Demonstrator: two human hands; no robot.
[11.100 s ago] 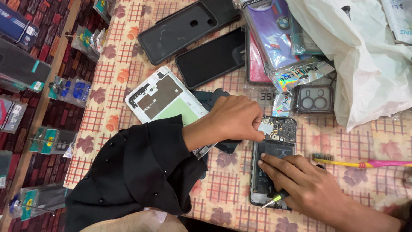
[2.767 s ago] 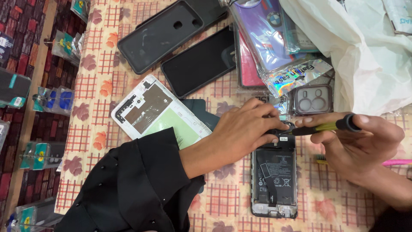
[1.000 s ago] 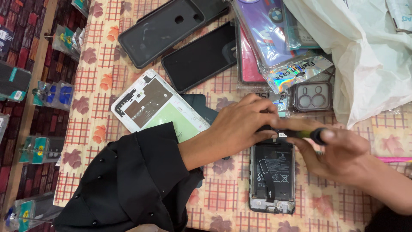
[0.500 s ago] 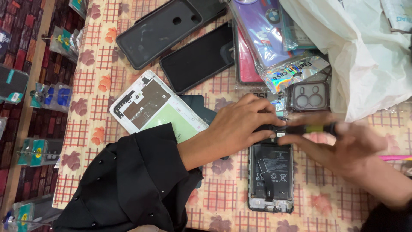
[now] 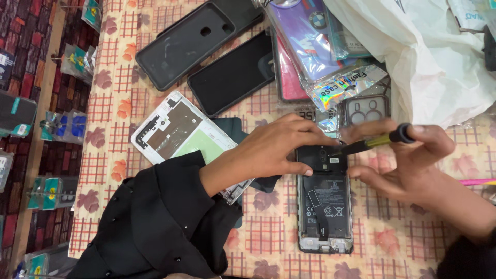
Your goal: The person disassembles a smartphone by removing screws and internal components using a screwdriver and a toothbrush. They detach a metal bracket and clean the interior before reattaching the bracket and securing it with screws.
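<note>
Checked cloth surface (image 5: 268,232), crowded at the far edge with dark phone cases (image 5: 186,46), packaged covers (image 5: 310,41) and a white plastic bag (image 5: 423,57); white back frame (image 5: 178,129) flat at left, pink brush handle (image 5: 478,182) at the right edge. Opened phone (image 5: 324,206) lying flat, innards up, near the front edge between both hands, in the same spot as in the earlier views. Left hand (image 5: 268,150) laid across the phone's upper end, fingers spread and unclenched, pressing down rather than gripping, as half a second ago. Right hand (image 5: 413,165) moved since eleven seconds ago: then down at the phone's lower end, now beside the upper end, fingers closed around a yellow-and-black screwdriver (image 5: 377,140), one fingertip capping its end. Shaft slanted down and left, tip at the camera end of the board, just beside the left fingertips; actual seating in a screw too small to confirm. Judged: work shifted to the upper end, phone steadied for driving.
</note>
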